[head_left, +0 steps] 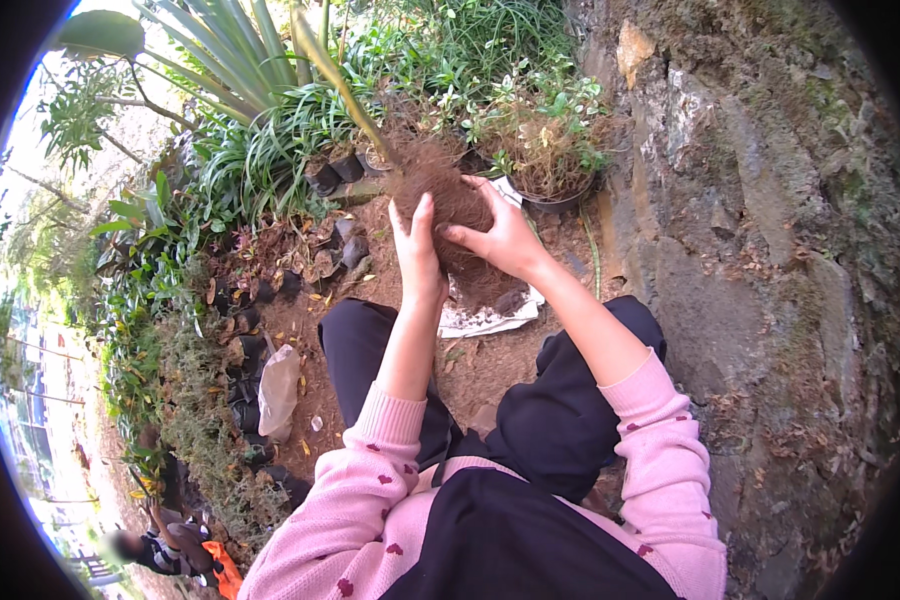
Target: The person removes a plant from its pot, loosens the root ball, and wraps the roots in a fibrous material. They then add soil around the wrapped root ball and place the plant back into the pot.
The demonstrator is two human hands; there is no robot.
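Note:
Between my two hands is a brown, fibrous root ball (438,185), raised above the ground in front of my knees. A thick yellow-green stem (345,90) runs from it up and to the left. My left hand (417,245) presses its left and near side with the fingers pointing up. Around the right side curls my right hand (505,238), thumb toward the left hand and fingertips on the far edge. Below the hands a white sheet or sack (490,322) lies on the ground, with loose dark soil (480,285) on it.
A steep rock wall (750,250) rises on the right. Potted plants (550,170) and black plant bags (325,178) stand ahead. A pale plastic bag (278,392) lies left of my knee, beside low shrubs (205,400). Another person (175,545) is at the far lower left.

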